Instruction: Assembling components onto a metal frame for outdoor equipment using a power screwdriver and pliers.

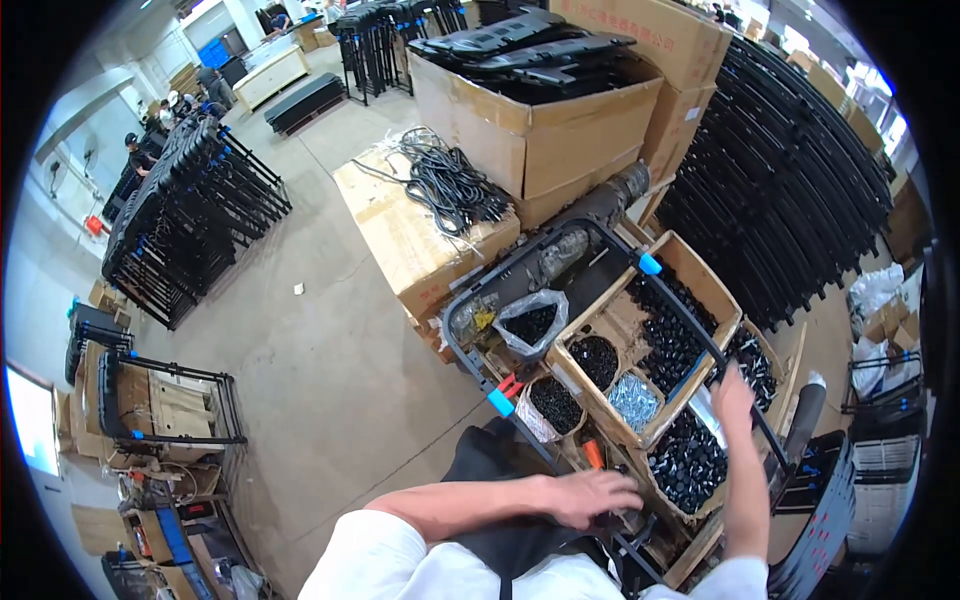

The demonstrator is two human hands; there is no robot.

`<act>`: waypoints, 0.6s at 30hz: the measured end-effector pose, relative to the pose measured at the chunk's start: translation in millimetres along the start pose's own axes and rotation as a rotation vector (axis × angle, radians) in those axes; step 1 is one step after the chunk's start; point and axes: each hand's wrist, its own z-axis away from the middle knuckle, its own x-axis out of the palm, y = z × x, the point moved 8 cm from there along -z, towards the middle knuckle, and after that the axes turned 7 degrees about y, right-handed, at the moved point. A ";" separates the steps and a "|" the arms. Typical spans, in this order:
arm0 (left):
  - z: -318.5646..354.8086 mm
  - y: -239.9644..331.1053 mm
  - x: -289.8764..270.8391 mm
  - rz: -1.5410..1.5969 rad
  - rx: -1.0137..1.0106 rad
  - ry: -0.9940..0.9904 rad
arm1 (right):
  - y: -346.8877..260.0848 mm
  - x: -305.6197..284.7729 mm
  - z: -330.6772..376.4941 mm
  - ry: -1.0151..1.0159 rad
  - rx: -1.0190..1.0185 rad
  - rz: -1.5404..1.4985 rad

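Note:
A black tubular frame (578, 225) with blue sleeves lies over boxes of small parts. My right hand (733, 397) is on its right-hand tube, fingers apparently curled round it, though partly hidden. My left hand (592, 497) hovers low at the near end of the frame, fingers stretched and apart, just below an orange-handled tool (594, 453). Black caps (688, 462) fill an open box between my hands. Beyond it, a cardboard box (603, 407) holds silver screws (634, 400), small black parts (593, 360) and more black pieces (672, 330). Red-handled pliers (511, 384) lie by the frame's left tube.
A plastic bag of black parts (533, 320) sits inside the frame's far end. Black cables (447, 185) lie on a carton (425, 262); behind stands a carton of black panels (540, 130). Stacked black frames (780, 180) rise at the right, folded frames (190, 215) at the left.

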 end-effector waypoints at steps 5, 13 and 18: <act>41.4 -174.2 -241.5 -0.243 -0.729 0.568 | -158.2 -100.8 203.6 -0.670 -0.196 -0.338; 124.5 -419.1 -545.8 -0.341 -1.435 0.907 | -187.4 -81.6 298.1 -0.438 -0.102 -0.181; 90.3 -454.9 -551.7 -0.145 -1.507 0.720 | -172.6 -74.5 300.4 -0.528 0.126 0.142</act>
